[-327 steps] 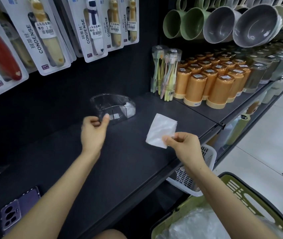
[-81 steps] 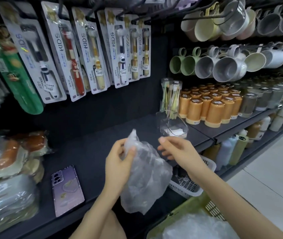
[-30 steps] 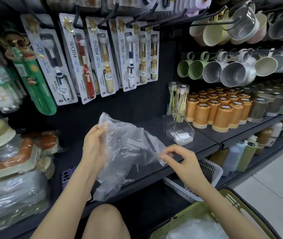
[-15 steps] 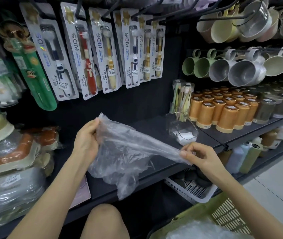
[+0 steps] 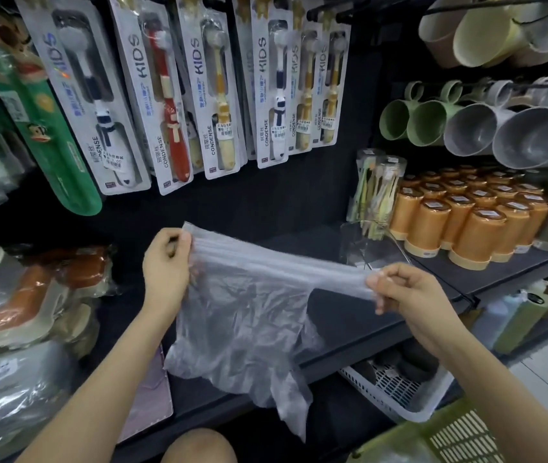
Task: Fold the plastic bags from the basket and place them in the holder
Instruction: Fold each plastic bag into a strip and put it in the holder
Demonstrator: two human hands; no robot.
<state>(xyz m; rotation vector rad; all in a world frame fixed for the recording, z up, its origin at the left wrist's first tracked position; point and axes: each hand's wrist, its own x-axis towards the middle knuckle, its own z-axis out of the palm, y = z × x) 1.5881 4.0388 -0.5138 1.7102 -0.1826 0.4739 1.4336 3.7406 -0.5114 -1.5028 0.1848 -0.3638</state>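
A clear, wrinkled plastic bag (image 5: 249,315) is pulled taut along its top edge between the left hand (image 5: 165,265) and the right hand (image 5: 406,289), and the rest hangs limp below them. The transparent holder (image 5: 366,248) stands upright just beyond the right hand. The green basket (image 5: 449,436) sits below the right forearm.

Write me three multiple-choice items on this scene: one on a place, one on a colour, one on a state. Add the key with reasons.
1. Where does the clear holder stand?
A. on the black shelf
B. in a basket
C. on the floor

2. What colour are the canisters right beside it?
A. pink
B. orange
C. blue

3. How is the plastic bag?
A. folded small
B. balled up
C. stretched between both hands

Key:
1 A, it stands on the shelf beyond the right hand.
2 B, their bodies are orange.
3 C, the left hand and right hand each pinch its top edge.
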